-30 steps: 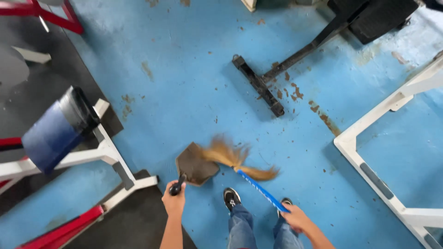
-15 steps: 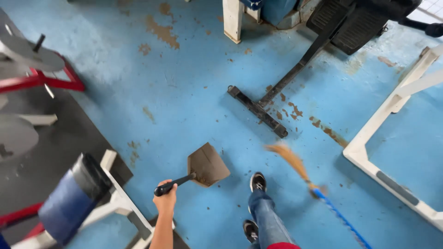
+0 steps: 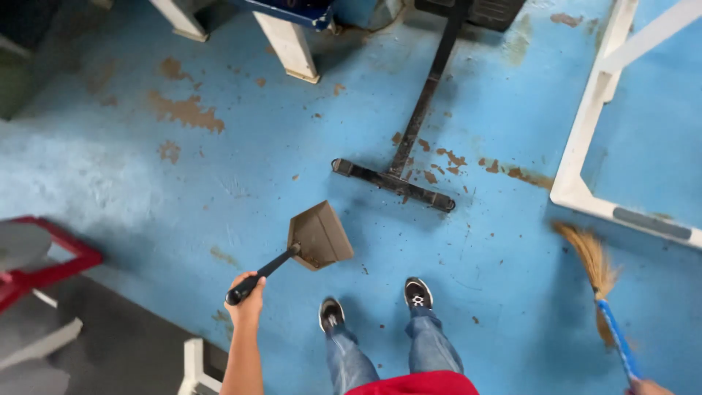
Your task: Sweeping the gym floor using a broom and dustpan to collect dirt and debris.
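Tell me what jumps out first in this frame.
The blue painted floor with brown worn patches fills the view. At centre, the left hand grips the black handle of a brown dustpan held over the floor, just ahead of two black shoes. At the lower right, the right hand holds a blue-handled broom beside a white metal frame, and a black T-shaped equipment base lies above the dustpan.

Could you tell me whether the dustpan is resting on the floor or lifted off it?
Probably lifted: the left hand holds the dustpan by its black handle, the pan angled; contact with the floor is not certain.
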